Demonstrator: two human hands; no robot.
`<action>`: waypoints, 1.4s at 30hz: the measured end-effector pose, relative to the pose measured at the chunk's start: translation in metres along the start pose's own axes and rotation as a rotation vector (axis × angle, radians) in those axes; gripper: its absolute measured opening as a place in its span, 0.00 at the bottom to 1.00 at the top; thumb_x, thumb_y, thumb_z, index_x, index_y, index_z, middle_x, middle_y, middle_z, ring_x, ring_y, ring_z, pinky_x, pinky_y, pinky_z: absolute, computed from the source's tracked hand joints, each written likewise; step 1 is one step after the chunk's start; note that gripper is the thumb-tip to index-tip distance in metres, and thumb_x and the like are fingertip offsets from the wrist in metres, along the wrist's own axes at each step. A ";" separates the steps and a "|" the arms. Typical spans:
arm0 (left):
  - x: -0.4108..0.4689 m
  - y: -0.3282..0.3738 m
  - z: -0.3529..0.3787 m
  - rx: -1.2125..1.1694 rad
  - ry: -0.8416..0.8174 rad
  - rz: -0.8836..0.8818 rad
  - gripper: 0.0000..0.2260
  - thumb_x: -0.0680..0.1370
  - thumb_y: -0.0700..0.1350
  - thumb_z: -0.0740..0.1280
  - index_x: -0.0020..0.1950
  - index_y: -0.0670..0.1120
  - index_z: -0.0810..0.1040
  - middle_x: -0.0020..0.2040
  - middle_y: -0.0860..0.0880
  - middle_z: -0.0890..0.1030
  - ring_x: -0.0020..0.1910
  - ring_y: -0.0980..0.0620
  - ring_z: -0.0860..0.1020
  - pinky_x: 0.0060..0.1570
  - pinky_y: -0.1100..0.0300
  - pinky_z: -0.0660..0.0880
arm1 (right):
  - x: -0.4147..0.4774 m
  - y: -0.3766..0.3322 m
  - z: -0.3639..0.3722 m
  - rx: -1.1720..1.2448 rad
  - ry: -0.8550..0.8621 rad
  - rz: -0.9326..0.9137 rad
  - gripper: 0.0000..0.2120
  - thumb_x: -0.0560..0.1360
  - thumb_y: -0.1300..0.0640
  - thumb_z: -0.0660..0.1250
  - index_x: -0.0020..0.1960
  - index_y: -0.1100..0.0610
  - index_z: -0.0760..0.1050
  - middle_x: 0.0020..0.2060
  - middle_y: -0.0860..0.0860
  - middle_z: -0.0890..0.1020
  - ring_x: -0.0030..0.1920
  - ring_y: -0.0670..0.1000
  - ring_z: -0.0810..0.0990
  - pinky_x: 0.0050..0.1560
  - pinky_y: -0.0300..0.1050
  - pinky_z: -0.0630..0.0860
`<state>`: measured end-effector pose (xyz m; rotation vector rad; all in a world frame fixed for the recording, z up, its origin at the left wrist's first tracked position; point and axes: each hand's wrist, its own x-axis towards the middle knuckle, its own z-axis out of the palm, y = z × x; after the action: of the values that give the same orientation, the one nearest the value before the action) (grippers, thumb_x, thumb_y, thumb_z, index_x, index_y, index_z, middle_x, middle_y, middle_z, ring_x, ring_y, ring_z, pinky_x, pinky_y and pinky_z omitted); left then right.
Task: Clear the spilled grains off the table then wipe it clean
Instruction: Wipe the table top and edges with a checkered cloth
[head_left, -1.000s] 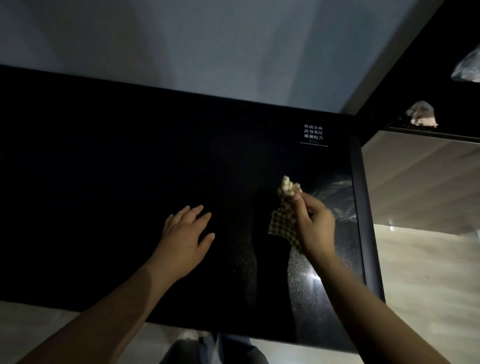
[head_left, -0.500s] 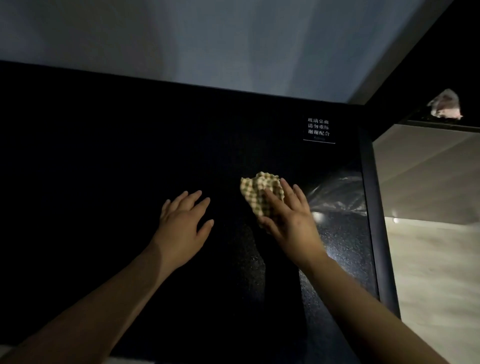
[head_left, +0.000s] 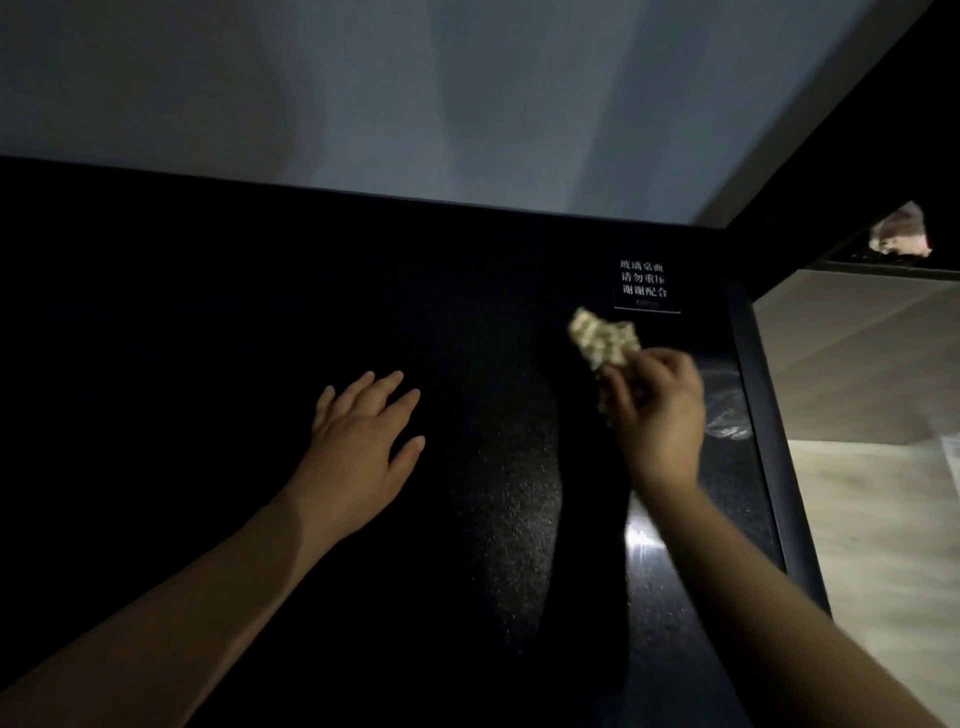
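Observation:
A black glass table (head_left: 208, 364) fills most of the dim view. My right hand (head_left: 657, 415) pinches a checked cloth (head_left: 602, 340), bunched and lifted near the table's right side. Flat on the table's middle rests my left hand (head_left: 363, 441), fingers spread and holding nothing. Fine specks (head_left: 498, 519) dot the lit strip of glass between my arms; whether they are grains I cannot tell.
A small sign with white characters (head_left: 644, 283) sits at the back right of the table. A clear plastic bag (head_left: 727, 410) lies by the right edge. A crumpled pale object (head_left: 901, 239) rests on a dark ledge beyond. Pale floor (head_left: 883, 519) shows on the right.
My right hand, which pressed the cloth flat on the table half a second ago, has lifted it and moved right. My left hand has stayed in place.

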<state>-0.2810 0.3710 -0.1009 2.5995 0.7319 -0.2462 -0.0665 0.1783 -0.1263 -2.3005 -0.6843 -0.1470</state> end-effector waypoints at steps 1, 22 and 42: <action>0.005 -0.002 -0.001 0.007 0.003 0.013 0.25 0.81 0.56 0.54 0.77 0.53 0.56 0.78 0.52 0.51 0.77 0.51 0.45 0.75 0.49 0.41 | 0.015 0.009 0.000 -0.045 0.026 0.045 0.12 0.75 0.58 0.70 0.56 0.61 0.80 0.52 0.59 0.77 0.53 0.60 0.75 0.51 0.45 0.71; 0.049 -0.022 0.017 0.117 0.093 0.078 0.34 0.73 0.70 0.48 0.75 0.56 0.60 0.78 0.55 0.53 0.77 0.49 0.47 0.73 0.45 0.45 | 0.139 0.010 0.055 -0.058 0.076 -0.033 0.12 0.75 0.55 0.68 0.53 0.61 0.82 0.50 0.60 0.77 0.51 0.59 0.77 0.52 0.41 0.71; 0.063 -0.024 0.025 0.211 0.150 0.089 0.31 0.76 0.69 0.49 0.73 0.54 0.65 0.77 0.51 0.59 0.76 0.46 0.55 0.70 0.37 0.56 | 0.171 -0.009 0.090 -0.039 -0.033 -0.119 0.13 0.76 0.58 0.68 0.59 0.60 0.80 0.51 0.61 0.77 0.52 0.60 0.77 0.56 0.47 0.72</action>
<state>-0.2419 0.4072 -0.1492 2.8677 0.6707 -0.1068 0.0669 0.3185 -0.1369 -2.3047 -0.8422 -0.1790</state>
